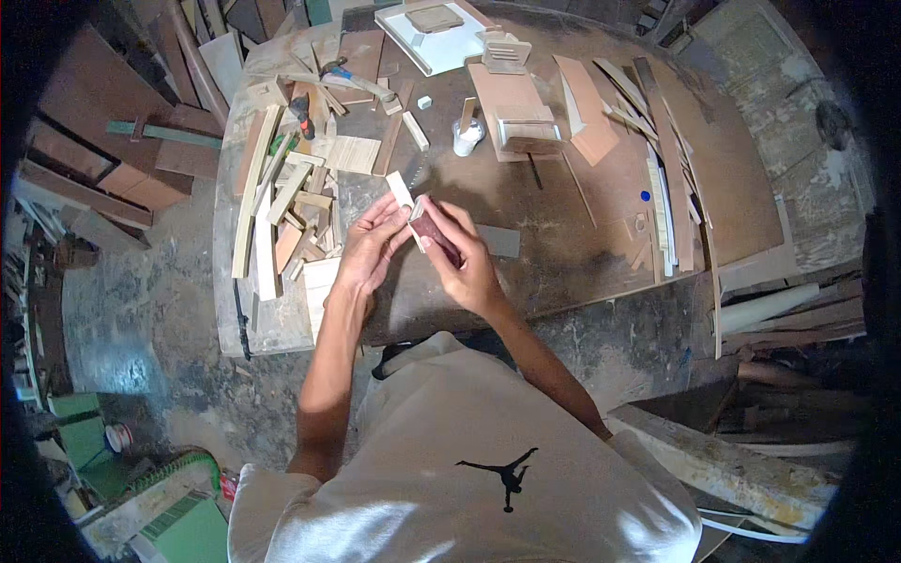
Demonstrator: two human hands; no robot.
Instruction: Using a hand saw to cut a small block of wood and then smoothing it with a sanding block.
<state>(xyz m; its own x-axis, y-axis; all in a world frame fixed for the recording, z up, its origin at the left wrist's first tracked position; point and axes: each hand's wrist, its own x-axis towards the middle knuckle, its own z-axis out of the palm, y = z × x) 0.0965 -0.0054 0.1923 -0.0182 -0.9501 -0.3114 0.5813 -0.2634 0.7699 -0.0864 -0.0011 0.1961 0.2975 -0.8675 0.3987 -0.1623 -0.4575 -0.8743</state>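
Above the near middle of the workbench (413, 314), my left hand (361, 251) is closed on a small pale wood strip (400, 190). The strip tilts up and to the left past my fingertips. My right hand (472, 272) grips a sanding block (434, 235) with a reddish-brown face, which looks like sandpaper wrapped round a core. The block presses against the strip or lies right beside it; my fingers hide the contact. Behind my right hand a flat grey piece (498, 241) lies on the bench.
Offcuts (305, 216) heap up on the left, near a hammer (349, 71) and a tool with an orange-and-black handle (301, 114). Farther back stand a white cup (466, 138) with a stick in it and a small wooden assembly (527, 131). Long strips (662, 188) lie on the right.
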